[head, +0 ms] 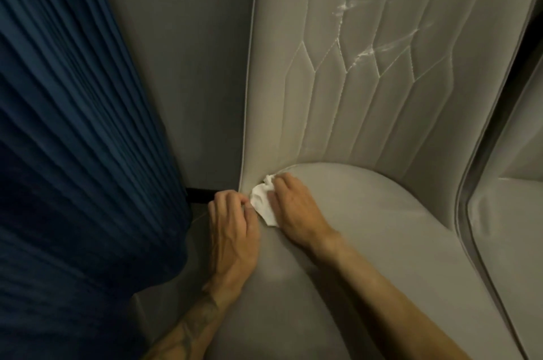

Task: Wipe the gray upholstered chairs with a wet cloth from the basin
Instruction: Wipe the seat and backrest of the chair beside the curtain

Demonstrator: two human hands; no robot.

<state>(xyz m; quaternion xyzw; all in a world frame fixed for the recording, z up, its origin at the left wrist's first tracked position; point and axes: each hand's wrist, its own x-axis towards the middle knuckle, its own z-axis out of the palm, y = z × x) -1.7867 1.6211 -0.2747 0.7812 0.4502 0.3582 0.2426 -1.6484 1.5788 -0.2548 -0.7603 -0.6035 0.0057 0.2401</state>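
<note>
A gray upholstered chair [367, 256] fills most of the view, seen from above. Its smooth padded seat [382, 227] curves round at the back. Its tall backrest [338, 112] is stitched into long vertical panels that meet in zigzag seams. A few pale, shiny streaks [379, 49] lie across the upper stitching. Behind the chair stands a plain gray wall [182, 65], with a short black strip [198, 195] low down where it nears the floor.

A dark blue pleated curtain [73, 139] hangs on the left, its folds bulging close against the side of the seat and crowding the left forearm. On the far right, just beside the first chair, the piped edge of a second gray chair [511, 212] shows.

A small white crumpled cloth [262, 203] sits in the left back corner of the seat, right at the crease where seat and backrest meet. It is bunched and wrinkled, with one flatter flap pointing toward the person. The right hand [293, 209] lies on top of it — fingers bent over the cloth, holding it down against the upholstery. The left hand [232, 227] is at the seat's outer edge, just beside the cloth, with its fingers curled in at the crease — whether it grips the fabric there I cannot tell.
</note>
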